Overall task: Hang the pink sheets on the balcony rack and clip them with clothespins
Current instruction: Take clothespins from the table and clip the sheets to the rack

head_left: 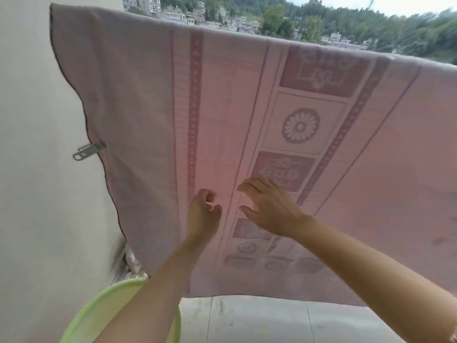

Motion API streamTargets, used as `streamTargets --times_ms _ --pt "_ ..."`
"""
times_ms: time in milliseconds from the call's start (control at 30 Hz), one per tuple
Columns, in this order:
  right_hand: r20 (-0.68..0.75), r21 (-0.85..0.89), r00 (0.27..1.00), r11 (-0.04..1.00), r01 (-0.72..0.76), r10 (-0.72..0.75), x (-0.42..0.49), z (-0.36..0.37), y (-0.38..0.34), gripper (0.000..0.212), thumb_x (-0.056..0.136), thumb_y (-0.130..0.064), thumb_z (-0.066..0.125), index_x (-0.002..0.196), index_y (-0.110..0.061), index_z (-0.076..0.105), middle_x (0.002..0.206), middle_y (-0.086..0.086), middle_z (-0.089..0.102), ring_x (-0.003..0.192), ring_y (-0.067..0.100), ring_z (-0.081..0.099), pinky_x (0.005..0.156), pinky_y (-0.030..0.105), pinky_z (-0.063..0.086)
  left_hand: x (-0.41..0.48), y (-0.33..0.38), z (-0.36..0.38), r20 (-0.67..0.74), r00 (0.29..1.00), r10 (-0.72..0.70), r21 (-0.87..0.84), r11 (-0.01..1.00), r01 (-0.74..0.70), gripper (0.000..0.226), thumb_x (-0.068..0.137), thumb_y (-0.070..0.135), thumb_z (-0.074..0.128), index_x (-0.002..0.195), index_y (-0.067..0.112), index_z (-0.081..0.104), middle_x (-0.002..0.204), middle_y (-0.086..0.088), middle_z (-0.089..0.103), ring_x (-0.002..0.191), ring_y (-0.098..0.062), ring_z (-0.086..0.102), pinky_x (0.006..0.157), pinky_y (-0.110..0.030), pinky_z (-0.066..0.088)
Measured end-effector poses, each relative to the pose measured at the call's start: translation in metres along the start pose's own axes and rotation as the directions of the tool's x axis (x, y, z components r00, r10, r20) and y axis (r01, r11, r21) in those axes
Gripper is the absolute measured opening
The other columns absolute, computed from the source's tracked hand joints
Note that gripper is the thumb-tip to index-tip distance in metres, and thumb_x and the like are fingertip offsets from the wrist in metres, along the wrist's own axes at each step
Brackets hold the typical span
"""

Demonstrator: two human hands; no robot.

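A pink sheet point(247, 120) with a woven flower and border pattern hangs spread over the rack, which its top fold hides. A metal clothespin point(87, 151) is clipped on the sheet's left edge, sticking out toward the wall. My left hand point(204, 214) is raised in front of the lower middle of the sheet with its fingers curled in; I see nothing clearly held in it. My right hand point(269, 206) is just to its right, fingers spread and slightly bent, close to the cloth and holding nothing.
A light green plastic basin point(99, 315) sits low at the left under my left forearm. A white wall point(37, 169) stands close on the left. Pale floor tiles point(272, 320) show below the sheet's hem. Beyond the top edge lie buildings and wooded hills.
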State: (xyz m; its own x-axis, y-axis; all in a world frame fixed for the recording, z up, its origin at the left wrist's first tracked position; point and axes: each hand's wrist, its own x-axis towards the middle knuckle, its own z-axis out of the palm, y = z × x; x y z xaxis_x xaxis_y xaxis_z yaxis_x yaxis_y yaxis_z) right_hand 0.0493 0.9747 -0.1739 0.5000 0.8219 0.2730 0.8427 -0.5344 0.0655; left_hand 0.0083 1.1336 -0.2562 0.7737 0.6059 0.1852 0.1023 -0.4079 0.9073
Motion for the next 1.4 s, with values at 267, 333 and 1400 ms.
streamTargets --times_ms 267,333,1400 --pt "0.048 -0.006 0.844 0.845 -0.535 0.535 -0.265 -0.025 0.139 0.053 0.092 -0.042 0.052 0.137 -0.016 0.041 0.139 0.002 0.045 0.125 0.024 0.041 0.1 0.04 0.035 -0.145 0.092 0.224 0.447 0.887 0.114 0.129 0.973 -0.19 0.03 0.079 0.01 0.058 0.109 0.011 0.057 0.115 -0.008 0.062 0.107 -0.024 0.056 0.085 -0.027 0.039" --pt "0.072 -0.039 0.766 0.769 -0.638 0.639 -0.331 -0.039 0.168 0.054 0.091 -0.042 0.052 0.137 -0.016 0.039 0.139 0.003 0.043 0.124 0.026 0.04 0.098 0.041 0.035 -0.182 0.123 0.275 0.559 0.818 0.138 0.134 0.958 -0.253 0.032 0.08 0.012 0.058 0.112 0.011 0.055 0.119 -0.009 0.059 0.112 -0.026 0.053 0.089 -0.03 0.039" --pt "0.053 -0.096 -0.25 -0.244 -0.965 0.967 -1.014 -0.158 0.673 0.049 0.092 -0.039 0.05 0.134 -0.015 0.04 0.133 0.004 0.044 0.123 0.025 0.039 0.099 0.04 0.035 -0.6 0.535 1.035 0.926 -0.093 0.366 -0.302 0.571 -0.763 0.044 0.083 0.026 0.052 0.125 0.016 0.047 0.13 -0.009 0.05 0.12 -0.028 0.041 0.099 -0.038 0.038"
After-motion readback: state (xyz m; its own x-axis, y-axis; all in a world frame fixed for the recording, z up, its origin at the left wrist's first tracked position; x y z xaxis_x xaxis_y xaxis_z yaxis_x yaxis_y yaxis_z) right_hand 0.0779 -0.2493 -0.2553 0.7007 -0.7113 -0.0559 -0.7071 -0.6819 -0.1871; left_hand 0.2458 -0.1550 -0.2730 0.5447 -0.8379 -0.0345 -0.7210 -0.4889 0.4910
